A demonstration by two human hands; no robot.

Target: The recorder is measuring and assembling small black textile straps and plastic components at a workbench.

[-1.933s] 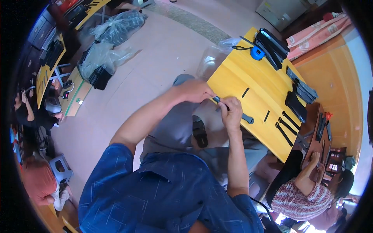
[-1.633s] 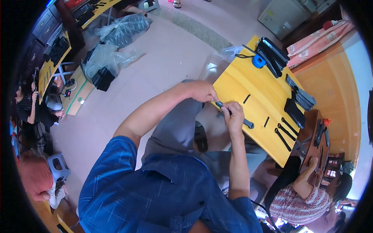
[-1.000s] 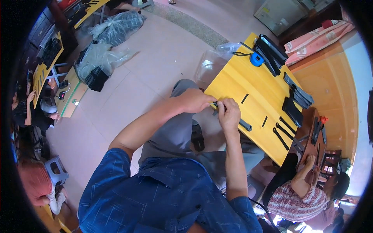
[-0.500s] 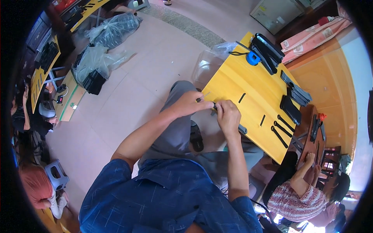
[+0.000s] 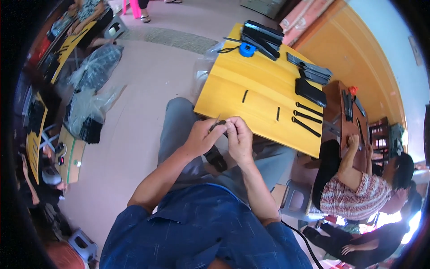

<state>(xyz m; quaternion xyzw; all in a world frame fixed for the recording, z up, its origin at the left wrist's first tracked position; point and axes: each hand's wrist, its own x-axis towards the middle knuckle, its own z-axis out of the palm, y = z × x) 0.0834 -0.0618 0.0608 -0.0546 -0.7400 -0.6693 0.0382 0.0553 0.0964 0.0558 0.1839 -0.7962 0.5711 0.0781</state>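
Observation:
My left hand [image 5: 205, 138] and my right hand [image 5: 239, 141] meet over my lap, at the near edge of the yellow table [image 5: 264, 83]. Both are closed, fingertips nearly touching, on a small black strip [image 5: 219, 123] that is mostly hidden by the fingers. A thin pointed metal tip [image 5: 218, 118] sticks up from my left hand; the rest of that tool cannot be seen. On the tabletop beyond lie two short black strips, the nearer-left strip [image 5: 245, 96] and another strip [image 5: 277, 114]. To their right are three black looped straps [image 5: 306, 127].
Along the table's far side sit a blue tape measure [image 5: 247, 49], black bundles [image 5: 262, 38], a strap stack [image 5: 309, 69] and a black pouch [image 5: 311, 92]. A person [image 5: 354, 193] works at a brown table on the right. Plastic-wrapped bags [image 5: 96, 67] lie on the floor at left.
The whole view has turned, so the table appears farther left and higher. My hands have drawn closer together, and the metal tip now points more upright.

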